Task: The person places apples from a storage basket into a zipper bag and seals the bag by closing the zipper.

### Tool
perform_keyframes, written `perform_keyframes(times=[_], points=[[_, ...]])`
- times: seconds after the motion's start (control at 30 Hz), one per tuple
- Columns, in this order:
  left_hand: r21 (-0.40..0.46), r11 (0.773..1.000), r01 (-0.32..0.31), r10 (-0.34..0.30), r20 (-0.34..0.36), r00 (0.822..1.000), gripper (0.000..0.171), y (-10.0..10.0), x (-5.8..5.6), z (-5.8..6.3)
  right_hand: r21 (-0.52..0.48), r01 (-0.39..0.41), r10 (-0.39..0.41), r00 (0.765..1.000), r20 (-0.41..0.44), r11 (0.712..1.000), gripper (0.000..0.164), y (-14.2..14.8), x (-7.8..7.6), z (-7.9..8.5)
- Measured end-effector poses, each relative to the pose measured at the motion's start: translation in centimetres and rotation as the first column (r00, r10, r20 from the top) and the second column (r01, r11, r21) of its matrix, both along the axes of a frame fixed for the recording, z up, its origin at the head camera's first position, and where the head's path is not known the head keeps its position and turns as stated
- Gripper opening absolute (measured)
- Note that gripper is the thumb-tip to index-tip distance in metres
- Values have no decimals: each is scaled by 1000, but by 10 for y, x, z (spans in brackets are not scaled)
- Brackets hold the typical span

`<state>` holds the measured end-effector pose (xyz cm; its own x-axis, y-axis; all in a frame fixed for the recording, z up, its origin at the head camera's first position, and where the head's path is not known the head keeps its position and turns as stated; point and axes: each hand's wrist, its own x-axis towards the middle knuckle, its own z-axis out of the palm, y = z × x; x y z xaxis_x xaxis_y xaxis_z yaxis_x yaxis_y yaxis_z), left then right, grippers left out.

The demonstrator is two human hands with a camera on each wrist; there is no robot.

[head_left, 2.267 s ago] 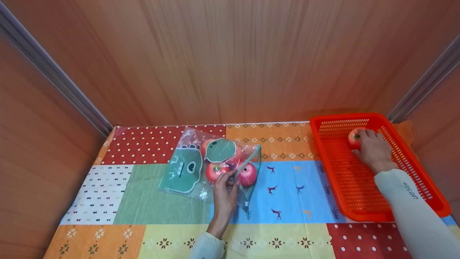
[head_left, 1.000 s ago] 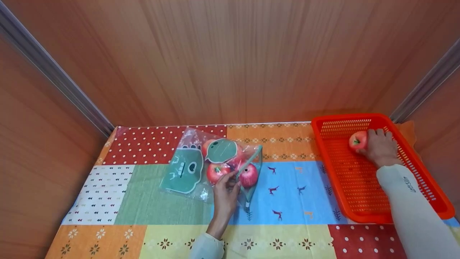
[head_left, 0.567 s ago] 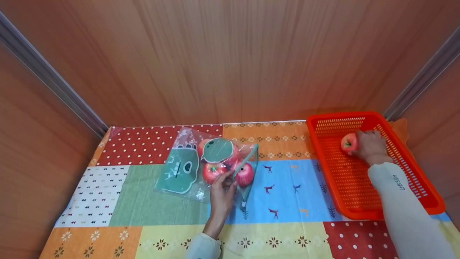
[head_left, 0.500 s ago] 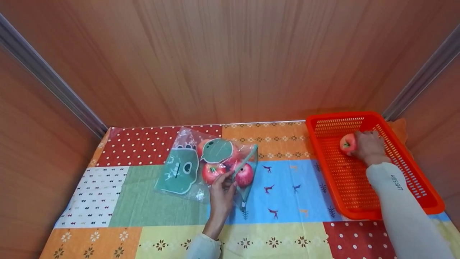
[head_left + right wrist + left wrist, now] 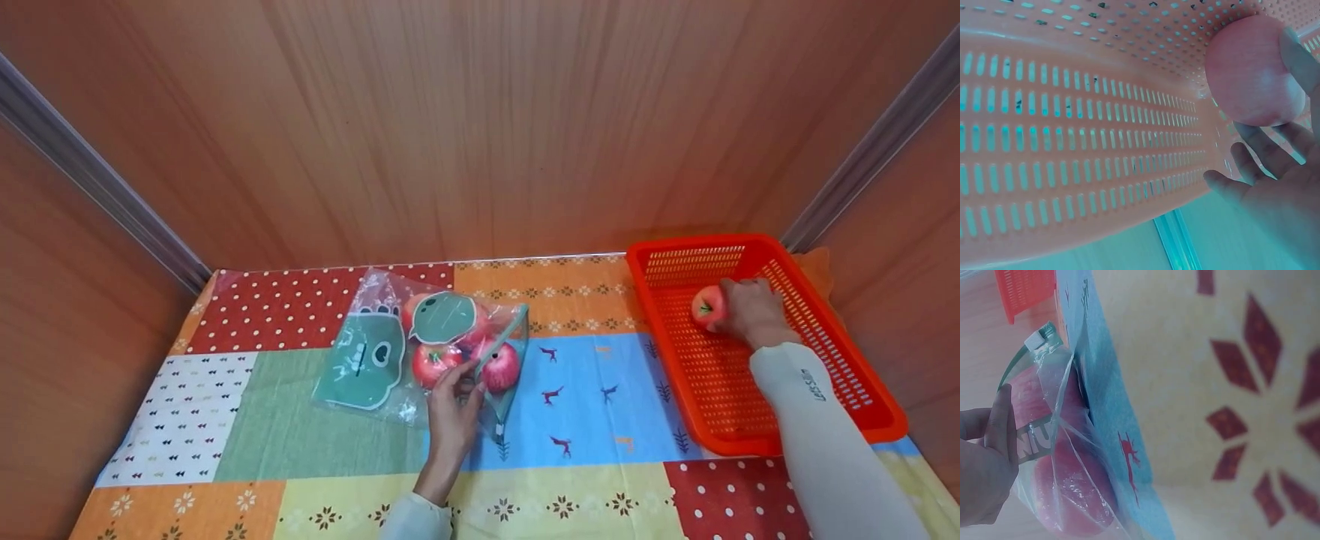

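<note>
My left hand (image 5: 452, 412) pinches the green-edged mouth of a clear plastic zip bag (image 5: 367, 360) printed with a green cartoon monster. Several red apples lie inside it, one of them a darker red apple (image 5: 501, 367) close to the mouth. In the left wrist view, the thumb and fingers (image 5: 1000, 419) are at the bag's edge, beside its white slider (image 5: 1034, 341). On the right, my right hand (image 5: 754, 311) grips a pinkish-red apple (image 5: 707, 306) inside the red basket (image 5: 670, 360). The right wrist view has the thumb on one side of this apple, fingers on the other.
A patchwork-print cloth (image 5: 300, 442) covers the table. Wood-grain panels (image 5: 480, 135) stand at the back and both sides. The basket's slotted walls rise around the right hand, and an orange piece (image 5: 816, 270) shows behind its far right corner.
The right hand has moved from over the apple to its right side, and the apple has shifted slightly left and nearer in the basket. The left hand keeps its pinch on the bag.
</note>
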<state>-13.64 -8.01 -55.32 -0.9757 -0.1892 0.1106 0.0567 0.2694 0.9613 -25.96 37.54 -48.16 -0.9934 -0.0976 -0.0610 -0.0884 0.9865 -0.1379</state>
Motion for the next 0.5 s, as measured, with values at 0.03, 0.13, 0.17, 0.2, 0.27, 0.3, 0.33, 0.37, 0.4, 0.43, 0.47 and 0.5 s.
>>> perform_keyframes(times=[0.03, 0.13, 0.17, 0.2, 0.27, 0.3, 0.33, 0.37, 0.4, 0.43, 0.47, 0.5], points=[[3, 1000, 1, -1, -1, 1000, 39, 0, 0, 0, 2, -2, 2, 1000, 2, 1000, 65, 0, 0, 0], [6, 1000, 5, -5, -5, 1000, 39, 0, 0, 0, -6, -10, 10, 1000, 2, 1000, 65, -1, 3, 1], [3, 1000, 5, -5, -7, 1000, 39, 0, 0, 0, -7, -13, 13, 1000, -3, 1000, 65, -1, 4, 1], [-1, 1000, 3, -3, -7, 1000, 39, 0, 0, 0, -12, -15, 15, 1000, -7, 1000, 65, -1, 5, 1], [-6, 1000, -1, 1, -4, 1000, 40, 0, 0, 0, -27, -19, 18, 1000, -15, 999, 65, -2, 6, 1], [-7, 1000, -4, 4, -1, 1000, 40, 0, 0, 1, -33, -20, 19, 1000, -16, 999, 65, -2, 6, 1], [-9, 1000, -7, 7, 3, 1000, 40, 0, 1, 1, -36, -22, 21, 1000, -17, 999, 64, -2, 7, 0], [-11, 1000, -10, 10, 7, 1000, 40, 1, 0, 1, -44, -21, 20, 1000, -16, 999, 64, -2, 7, 0], [-12, 1000, -13, 13, 10, 1000, 40, 1, 0, 1, -49, -21, 20, 1000, -13, 999, 64, -3, 8, 0], [-12, 1000, -16, 16, 13, 1000, 41, 1, 0, 2, -51, -21, 20, 1000, -11, 998, 63, -3, 8, -1], [-13, 1000, -17, 17, 14, 1000, 41, 1, 0, 2, -54, -22, 21, 1000, -11, 998, 62, -4, 8, 0], [-11, 1000, -18, 18, 7, 1000, 41, 1, 0, 1, -43, -23, 23, 1000, -10, 999, 62, -5, 8, 0]])
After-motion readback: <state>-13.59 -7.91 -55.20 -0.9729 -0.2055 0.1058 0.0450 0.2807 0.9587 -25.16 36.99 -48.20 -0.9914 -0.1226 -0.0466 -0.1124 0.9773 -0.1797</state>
